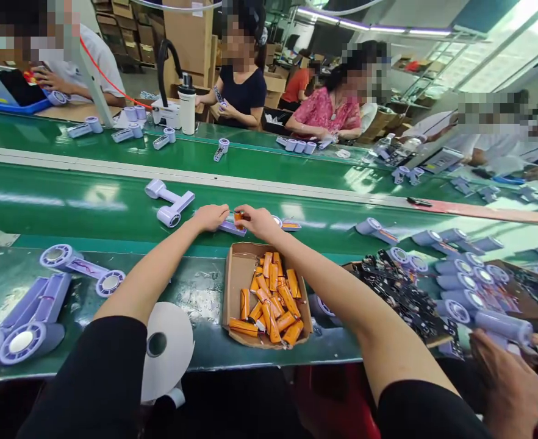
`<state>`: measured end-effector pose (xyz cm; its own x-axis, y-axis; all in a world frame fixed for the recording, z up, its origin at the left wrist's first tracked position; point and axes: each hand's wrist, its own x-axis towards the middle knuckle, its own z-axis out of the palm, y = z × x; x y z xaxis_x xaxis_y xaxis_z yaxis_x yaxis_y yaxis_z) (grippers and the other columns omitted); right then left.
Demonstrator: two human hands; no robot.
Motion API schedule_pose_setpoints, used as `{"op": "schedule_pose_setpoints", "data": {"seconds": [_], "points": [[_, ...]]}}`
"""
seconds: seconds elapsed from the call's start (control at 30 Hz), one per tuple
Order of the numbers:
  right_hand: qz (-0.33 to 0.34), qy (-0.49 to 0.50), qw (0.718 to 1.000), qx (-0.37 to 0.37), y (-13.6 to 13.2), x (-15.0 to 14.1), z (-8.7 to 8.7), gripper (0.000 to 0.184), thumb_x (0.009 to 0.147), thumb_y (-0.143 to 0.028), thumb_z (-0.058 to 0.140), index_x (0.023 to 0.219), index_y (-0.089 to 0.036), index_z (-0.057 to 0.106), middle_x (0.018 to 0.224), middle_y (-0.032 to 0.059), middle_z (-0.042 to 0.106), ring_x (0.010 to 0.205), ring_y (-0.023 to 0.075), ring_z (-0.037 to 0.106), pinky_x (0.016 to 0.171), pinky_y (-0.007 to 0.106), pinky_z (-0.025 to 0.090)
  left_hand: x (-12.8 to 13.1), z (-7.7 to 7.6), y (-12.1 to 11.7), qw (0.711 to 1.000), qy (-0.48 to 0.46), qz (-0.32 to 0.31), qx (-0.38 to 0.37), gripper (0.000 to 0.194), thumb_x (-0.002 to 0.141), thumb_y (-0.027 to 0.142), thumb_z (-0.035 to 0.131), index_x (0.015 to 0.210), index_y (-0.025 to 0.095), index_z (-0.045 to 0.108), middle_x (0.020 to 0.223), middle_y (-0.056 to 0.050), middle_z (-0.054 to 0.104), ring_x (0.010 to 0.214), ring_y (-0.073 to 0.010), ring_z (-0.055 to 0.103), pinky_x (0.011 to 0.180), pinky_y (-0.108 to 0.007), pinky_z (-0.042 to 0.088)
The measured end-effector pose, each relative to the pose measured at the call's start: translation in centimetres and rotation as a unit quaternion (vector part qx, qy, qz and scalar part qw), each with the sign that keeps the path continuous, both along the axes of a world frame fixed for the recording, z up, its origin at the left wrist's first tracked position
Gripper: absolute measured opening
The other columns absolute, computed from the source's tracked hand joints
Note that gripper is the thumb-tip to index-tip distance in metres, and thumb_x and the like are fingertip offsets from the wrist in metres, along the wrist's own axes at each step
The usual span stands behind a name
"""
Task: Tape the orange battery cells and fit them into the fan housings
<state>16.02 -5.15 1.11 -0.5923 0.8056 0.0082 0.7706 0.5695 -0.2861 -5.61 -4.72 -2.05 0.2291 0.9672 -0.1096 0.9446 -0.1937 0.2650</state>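
Both my arms reach over the green conveyor belt. My right hand point(260, 223) pinches an orange battery pack point(238, 221), held above a light-purple plastic housing point(233, 228). My left hand point(211, 217) is closed around the left end of that housing; its fingertips are partly hidden. Directly below, a cardboard box point(229, 286) holds several orange wrapped batteries point(273, 296). To the left of my hands lies a purple two-headed fan body point(171, 204). Just right of my right hand, another purple housing with an orange battery point(291, 226) is partly covered.
A white roll point(172, 347) stands by my left arm. More purple fan bodies point(83, 267) sit on the left bench. At right are a heap of black circuit boards point(394, 299), purple units point(461, 283) and a co-worker's hands point(509, 381). Several people sit across the belt point(90, 195).
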Motion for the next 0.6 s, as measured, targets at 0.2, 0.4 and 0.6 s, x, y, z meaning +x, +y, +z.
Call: {"op": "schedule_pose_setpoints", "data": {"seconds": [0.2, 0.4, 0.6], "points": [[0.036, -0.161, 0.986, 0.004, -0.7, -0.5, -0.2, 0.042, 0.112, -0.046, 0.057, 0.146, -0.025, 0.070, 0.122, 0.0180, 0.085, 0.109, 0.0345, 0.080, 0.090, 0.037, 0.054, 1.4, -0.2, 0.6, 1.000, -0.023, 0.004, -0.012, 0.043, 0.113, 0.045, 0.035, 0.128, 0.025, 0.070, 0.135, -0.013, 0.079, 0.124, -0.0315, 0.073, 0.102, -0.040, 0.051], [0.082, -0.237, 0.968, 0.001, -0.6, -1.5, 0.0, 0.051, 0.113, -0.055, 0.050, 0.155, -0.030, 0.067, 0.128, 0.0179, 0.083, 0.115, 0.0338, 0.079, 0.094, 0.038, 0.054, 2.4, 0.4, 0.7, 0.999, -0.049, -0.002, -0.020, 0.042, 0.113, 0.040, 0.038, 0.132, 0.023, 0.071, 0.135, -0.012, 0.079, 0.126, -0.0294, 0.072, 0.108, -0.038, 0.049], [0.161, -0.245, 0.956, 0.027, 0.8, -0.8, -1.5, 0.043, 0.112, -0.036, 0.050, 0.137, -0.018, 0.079, 0.116, 0.0213, 0.086, 0.104, 0.0304, 0.081, 0.089, 0.036, 0.055, 3.4, 1.1, -0.9, 0.998, -0.046, 0.030, -0.028, 0.045, 0.114, 0.042, 0.040, 0.138, 0.021, 0.072, 0.140, -0.017, 0.076, 0.126, -0.0290, 0.070, 0.107, -0.041, 0.049]]}}
